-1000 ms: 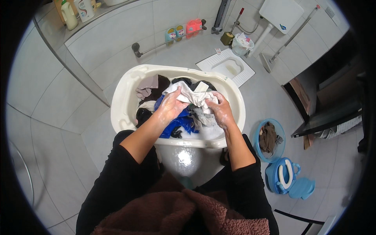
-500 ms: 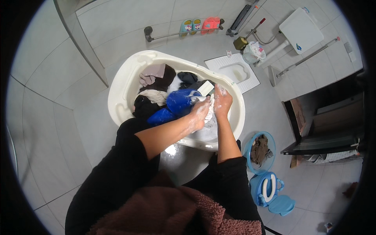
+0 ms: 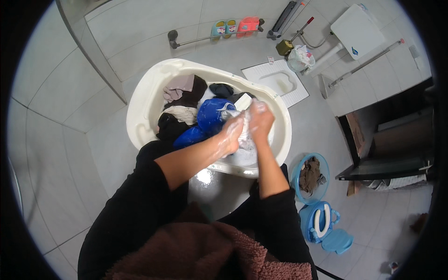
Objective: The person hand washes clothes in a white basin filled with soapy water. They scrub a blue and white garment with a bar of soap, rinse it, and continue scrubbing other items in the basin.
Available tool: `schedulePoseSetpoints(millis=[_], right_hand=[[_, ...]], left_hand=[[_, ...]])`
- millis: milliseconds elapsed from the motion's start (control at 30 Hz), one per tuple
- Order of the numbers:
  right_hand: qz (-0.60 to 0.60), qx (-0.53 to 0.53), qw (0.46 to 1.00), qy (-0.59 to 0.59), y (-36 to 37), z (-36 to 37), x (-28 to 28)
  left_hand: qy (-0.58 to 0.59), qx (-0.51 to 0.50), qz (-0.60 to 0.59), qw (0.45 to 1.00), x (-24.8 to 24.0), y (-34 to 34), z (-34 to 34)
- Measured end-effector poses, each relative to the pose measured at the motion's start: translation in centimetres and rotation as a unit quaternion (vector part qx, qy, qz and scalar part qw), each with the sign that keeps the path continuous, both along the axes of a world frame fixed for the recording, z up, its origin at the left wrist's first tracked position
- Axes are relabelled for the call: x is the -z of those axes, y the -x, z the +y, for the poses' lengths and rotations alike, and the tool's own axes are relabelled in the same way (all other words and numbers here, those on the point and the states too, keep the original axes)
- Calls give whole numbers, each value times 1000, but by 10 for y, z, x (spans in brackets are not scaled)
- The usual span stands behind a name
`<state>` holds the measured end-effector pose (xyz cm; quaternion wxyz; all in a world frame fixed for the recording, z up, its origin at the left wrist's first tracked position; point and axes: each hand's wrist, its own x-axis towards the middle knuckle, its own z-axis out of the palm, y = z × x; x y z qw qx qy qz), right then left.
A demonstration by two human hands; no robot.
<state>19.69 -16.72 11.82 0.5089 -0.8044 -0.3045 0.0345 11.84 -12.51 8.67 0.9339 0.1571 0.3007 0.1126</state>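
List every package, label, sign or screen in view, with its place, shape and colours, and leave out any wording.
Small blue sticker: on the white cistern against the far wall, roundish, blue on white.
Small tag: on the floor at the far edge of the squat toilet pan, tiny, white with a red mark.
White plastic bag: on the floor beside the cistern pipe, crumpled, with greenish print.
No signs or screens show.

cream tub (image 3: 140,116), blue garment (image 3: 212,114), white cloth (image 3: 245,135), lt-blue basin (image 3: 298,168)
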Motion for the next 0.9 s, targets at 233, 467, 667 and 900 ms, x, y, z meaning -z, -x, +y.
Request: schedulePoseSetpoints(millis=[233, 467, 667, 900], right_hand=[[33, -62, 993, -95, 12, -12, 1], [-88, 0, 992, 95, 36, -14, -15], [561, 35, 823, -85, -55, -13, 24], [238, 9, 951, -196, 19, -13, -29]], left_hand=[[36, -117, -64, 990, -4, -4, 59], [18, -12, 43, 999, -9, 3, -3], [0, -76, -97, 992, -20, 7, 33], [24, -130, -89, 987, 1, -1, 68]])
